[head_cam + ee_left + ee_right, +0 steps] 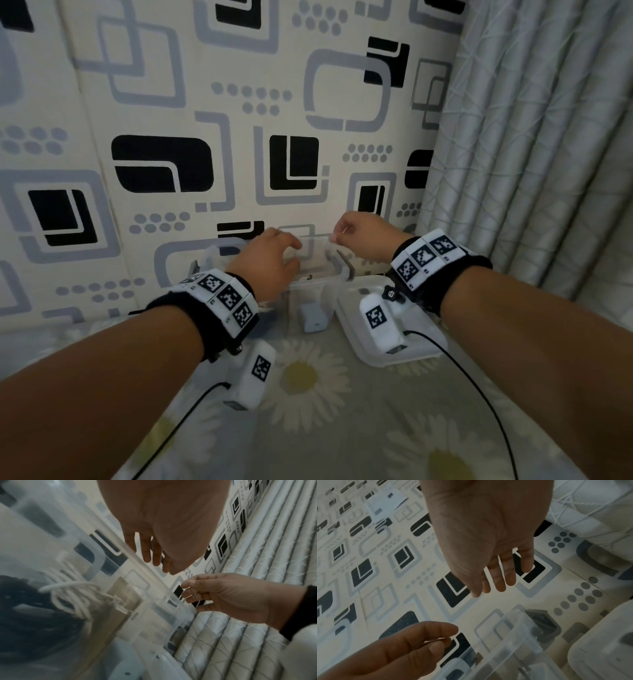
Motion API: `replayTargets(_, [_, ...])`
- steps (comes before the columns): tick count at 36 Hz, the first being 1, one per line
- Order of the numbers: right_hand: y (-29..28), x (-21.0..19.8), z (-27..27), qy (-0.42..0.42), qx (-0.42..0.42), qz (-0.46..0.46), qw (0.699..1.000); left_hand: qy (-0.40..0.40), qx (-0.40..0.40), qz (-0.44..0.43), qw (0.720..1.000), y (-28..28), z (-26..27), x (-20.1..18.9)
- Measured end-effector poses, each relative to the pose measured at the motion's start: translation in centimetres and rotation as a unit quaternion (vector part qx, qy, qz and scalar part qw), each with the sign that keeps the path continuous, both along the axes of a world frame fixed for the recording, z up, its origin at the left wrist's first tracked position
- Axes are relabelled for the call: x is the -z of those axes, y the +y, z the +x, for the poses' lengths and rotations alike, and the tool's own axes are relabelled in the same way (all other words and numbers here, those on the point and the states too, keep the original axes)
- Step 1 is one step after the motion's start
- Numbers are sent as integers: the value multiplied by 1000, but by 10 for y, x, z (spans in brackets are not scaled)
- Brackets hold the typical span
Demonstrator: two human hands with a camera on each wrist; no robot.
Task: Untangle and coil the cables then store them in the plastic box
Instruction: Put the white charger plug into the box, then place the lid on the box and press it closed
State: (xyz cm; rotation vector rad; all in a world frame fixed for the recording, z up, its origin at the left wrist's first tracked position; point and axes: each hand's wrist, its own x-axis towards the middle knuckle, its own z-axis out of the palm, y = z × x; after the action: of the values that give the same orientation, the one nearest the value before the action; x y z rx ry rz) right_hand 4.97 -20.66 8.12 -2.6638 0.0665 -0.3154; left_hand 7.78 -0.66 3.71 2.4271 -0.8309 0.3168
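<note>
A clear plastic box [308, 280] stands open on the bed against the patterned wall. Seen through its wall in the left wrist view, a coiled white cable [72, 597] lies on a dark bundle of black cable [25, 615]. My left hand [286, 255] hovers over the box's left half with relaxed fingers and holds nothing. My right hand [342, 234] hangs above the box's right rim, its fingers loosely bent and empty. The two hands are a short gap apart. Both palms show bare in the wrist views, the left hand [154, 550] and the right hand [494, 577].
The box's clear lid [349, 329] lies on the daisy-print sheet just right of the box. A small white charger block [313, 318] lies at the box's near side. The patterned wall is right behind the box. A grey curtain [531, 154] hangs on the right.
</note>
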Motion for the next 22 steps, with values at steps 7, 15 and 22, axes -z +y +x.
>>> replayTargets(7, [-21, 3, -25, 21, 69, 71, 995, -21, 85, -49, 995, -36, -32, -5])
replayTargets(15, [-44, 18, -56, 100, 96, 49, 989, 68, 198, 93, 973, -80, -74, 25])
replayTargets(22, [-59, 50, -76, 182, 114, 39, 976, 166, 127, 168, 963, -102, -80, 48])
